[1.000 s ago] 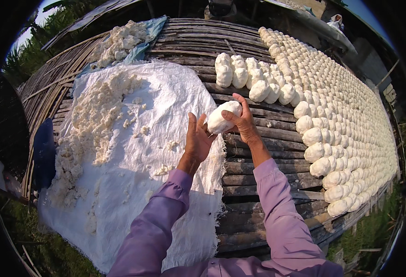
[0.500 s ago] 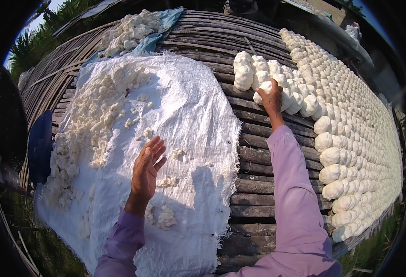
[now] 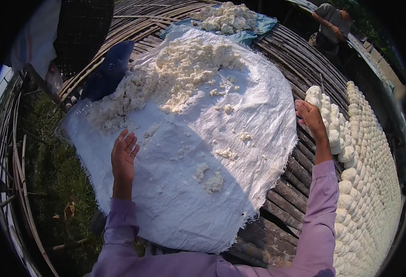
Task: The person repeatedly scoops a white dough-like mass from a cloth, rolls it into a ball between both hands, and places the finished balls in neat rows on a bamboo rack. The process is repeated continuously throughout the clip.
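My left hand (image 3: 123, 157) hovers over the left part of a white woven sheet (image 3: 203, 217), its fingers apart and nothing in it. Just beyond it a heap of crumbly off-white dough-like stuff (image 3: 184, 69) spreads along the sheet's far left side. My right hand (image 3: 311, 119) is off the sheet's right edge, beside the rows of white lumpy balls (image 3: 369, 184). It is empty, with fingers loosely bent and apart. Small crumbs (image 3: 227, 153) of the same stuff lie scattered mid-sheet.
The sheet lies on a platform of dark bamboo slats (image 3: 286, 201). A second pile (image 3: 226, 17) sits on blue plastic at the far edge. A dark blue object (image 3: 107, 71) stands by the heap. Another person (image 3: 330, 27) is at the far right; grass (image 3: 64, 184) lies left.
My right hand has let go of a white ball at the rows' edge and drawn back from it. The view has turned left, and my left hand is now nearer the heap.
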A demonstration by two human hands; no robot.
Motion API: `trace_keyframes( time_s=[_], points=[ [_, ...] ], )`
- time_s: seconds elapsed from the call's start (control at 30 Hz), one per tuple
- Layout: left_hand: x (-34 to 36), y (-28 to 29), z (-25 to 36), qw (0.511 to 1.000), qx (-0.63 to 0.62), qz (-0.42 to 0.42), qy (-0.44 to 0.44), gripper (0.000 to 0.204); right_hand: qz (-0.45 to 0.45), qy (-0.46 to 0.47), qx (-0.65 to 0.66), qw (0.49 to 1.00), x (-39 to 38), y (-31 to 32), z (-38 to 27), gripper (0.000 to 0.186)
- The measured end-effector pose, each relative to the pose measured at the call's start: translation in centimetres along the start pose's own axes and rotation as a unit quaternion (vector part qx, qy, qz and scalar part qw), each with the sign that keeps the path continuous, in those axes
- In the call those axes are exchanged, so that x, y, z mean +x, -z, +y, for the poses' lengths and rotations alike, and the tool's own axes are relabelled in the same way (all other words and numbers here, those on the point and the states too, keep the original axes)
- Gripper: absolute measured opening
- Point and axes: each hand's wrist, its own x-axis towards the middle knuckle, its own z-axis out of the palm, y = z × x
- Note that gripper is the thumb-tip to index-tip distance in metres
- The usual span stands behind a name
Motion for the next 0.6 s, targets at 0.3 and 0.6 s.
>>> trace_keyframes(
  time_s=[0.3,0.6],
  points=[
    [-1.8,6.8,1.4,0.997,-0.038,0.007,0.065,0.069,-0.371,0.084,0.053,0.923,-8.4,-31.6,-16.9,0.056],
    [12.8,17.5,2.2,0.995,-0.063,0.075,-0.032,0.077,-0.337,0.294,0.009,0.894,-4.9,-53.4,-29.6,0.070]
  ],
)
